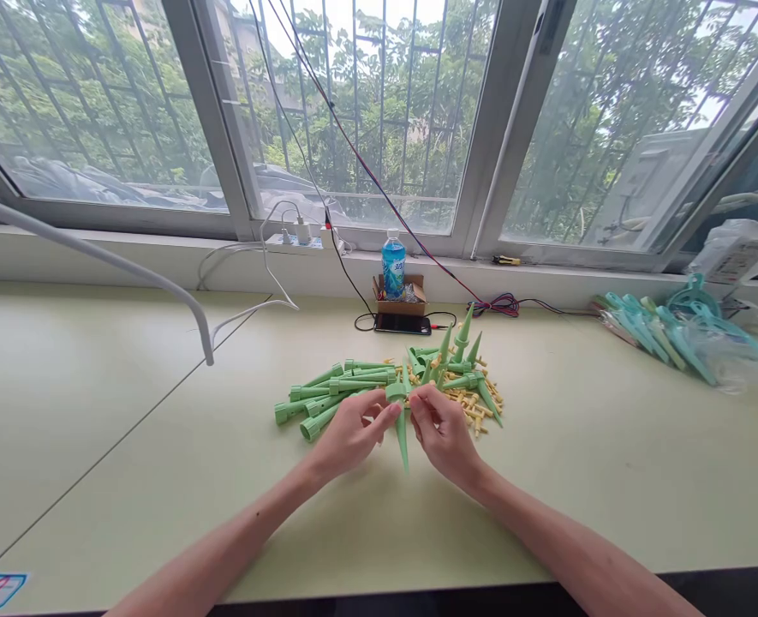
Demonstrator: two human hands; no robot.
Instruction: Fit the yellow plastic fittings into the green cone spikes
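My left hand (353,433) is closed on a green plastic spike (402,439), gripping it near its collar with the pointed end towards me. Close on the other side of the collar, my right hand (446,435) is pinched; whatever sits between its fingertips is too small and covered to make out. Behind my left hand lie several green tubes (327,403) with ribbed collars. Past my right hand, more green spikes (461,343) are heaped over small yellow T-shaped plastic pieces (478,416).
A small cardboard box (410,306) with a blue bottle (393,266) stands behind a phone (402,323). Cables (504,304) run along the sill. Bagged teal items (667,334) lie at right. A white curved arm (128,261) reaches in from the left.
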